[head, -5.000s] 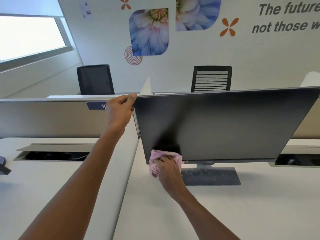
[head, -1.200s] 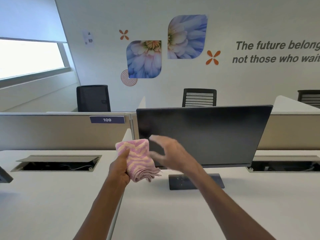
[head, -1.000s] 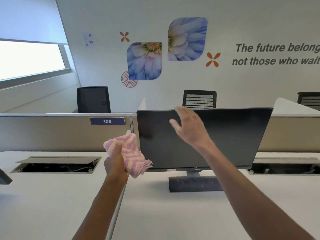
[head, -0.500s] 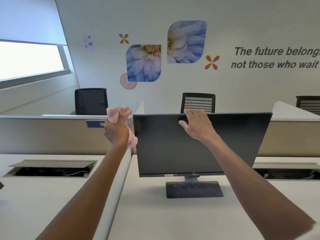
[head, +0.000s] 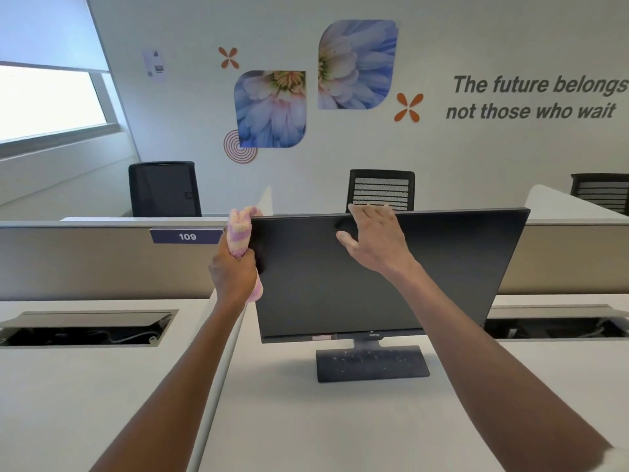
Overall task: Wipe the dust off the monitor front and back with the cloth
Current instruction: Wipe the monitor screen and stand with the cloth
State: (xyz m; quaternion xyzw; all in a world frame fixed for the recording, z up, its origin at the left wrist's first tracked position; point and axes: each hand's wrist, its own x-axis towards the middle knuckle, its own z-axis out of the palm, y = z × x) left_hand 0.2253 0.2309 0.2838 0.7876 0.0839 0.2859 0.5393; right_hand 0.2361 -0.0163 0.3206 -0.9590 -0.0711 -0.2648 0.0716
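A black monitor (head: 442, 274) with a dark screen stands on its flat grey base (head: 372, 363) on the white desk. My left hand (head: 233, 270) is closed around a pink and yellow striped cloth (head: 240, 229), held against the monitor's upper left corner and left edge. My right hand (head: 372, 241) grips the monitor's top edge near the middle, fingers hooked over the back and thumb on the screen. The monitor's back is hidden from view.
A beige partition (head: 85, 260) with a "109" label (head: 187, 236) runs behind the desk (head: 306, 420). Open cable trays (head: 85, 330) sit left and right (head: 558, 327) of the monitor. Black office chairs (head: 381, 190) stand behind the partition.
The cloth passed from my right hand to my left, which rose to the monitor's upper left corner. My right hand reached up and took hold of the top edge.
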